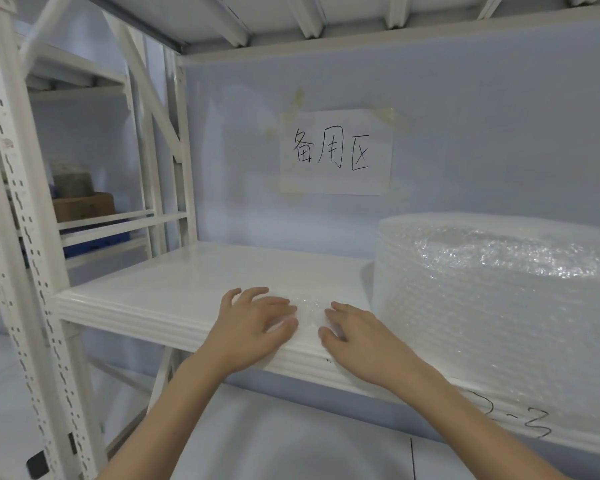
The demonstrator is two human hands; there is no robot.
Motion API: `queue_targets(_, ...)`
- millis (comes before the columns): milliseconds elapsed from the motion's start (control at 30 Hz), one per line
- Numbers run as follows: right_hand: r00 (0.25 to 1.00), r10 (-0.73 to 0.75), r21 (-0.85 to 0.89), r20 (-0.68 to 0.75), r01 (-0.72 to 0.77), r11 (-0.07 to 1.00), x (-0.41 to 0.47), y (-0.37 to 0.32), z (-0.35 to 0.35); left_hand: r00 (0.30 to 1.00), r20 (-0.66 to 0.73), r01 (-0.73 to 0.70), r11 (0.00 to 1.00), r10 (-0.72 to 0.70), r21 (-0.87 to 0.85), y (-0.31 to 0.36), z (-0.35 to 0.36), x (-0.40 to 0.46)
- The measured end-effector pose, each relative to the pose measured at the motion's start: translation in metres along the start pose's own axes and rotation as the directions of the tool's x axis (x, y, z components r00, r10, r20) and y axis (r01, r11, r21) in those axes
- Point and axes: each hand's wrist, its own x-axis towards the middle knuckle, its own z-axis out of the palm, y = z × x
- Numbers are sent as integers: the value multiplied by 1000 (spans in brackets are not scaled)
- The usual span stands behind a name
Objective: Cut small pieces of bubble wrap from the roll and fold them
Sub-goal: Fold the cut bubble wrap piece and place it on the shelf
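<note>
Two hands flat on a small piece of bubble wrap

Both my forearms reach up and forward from the bottom of the view, converging on the front edge of the white shelf point(160, 299). My left hand point(253, 323) lies palm down with the fingers spread and slightly curled, the fingertips pointing right; it grips nothing, only presses on the left side of the small piece of bubble wrap point(309, 313). My right hand point(357, 337) is palm down as well, open, its fingers angled left toward the other hand, resting on the right side of the same piece. The fingertips of the two hands are near each other but apart, with the clear bubbled sheet showing between them. The piece lies flat on the shelf, right at its front lip. I cannot tell whether it is folded.

Just beside my right hand stands the big bubble wrap roll point(499, 299), filling the right part of the shelf against the back wall. A paper sign point(336, 152) with handwritten characters is taped to the wall above the hands.
</note>
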Motion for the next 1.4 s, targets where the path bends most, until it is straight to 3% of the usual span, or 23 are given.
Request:
queue_targets(300,1000,5,4,-15,-5,1000,-4,-2,0,990,138,-37,999,37,-2,-8,-3,-1)
queue_targets(433,1000,10,7,-6,-10,1000,-4,-2,-1,993,109,-42,997,49,-61,-6,-7,-2)
queue_targets(600,997,10,-2,-83,-10,1000,-8,-4,-3,998,-60,24,997,-28,-67,-7,-5,-3)
queue_targets(700,987,13,-16,-162,-16,1000,-11,-7,-6,998,-42,39,999,-40,-31,-8,-1,-3)
queue_targets(867,995,-15,-42,-101,11,999,-12,-9,-6,996,47,-72,997,72,7,-7,1,-5)
queue_targets(1400,994,-30,-157,-108,13,987,-16,-17,-5,996,51,-70,997,72,-32,-4,-2,-4)
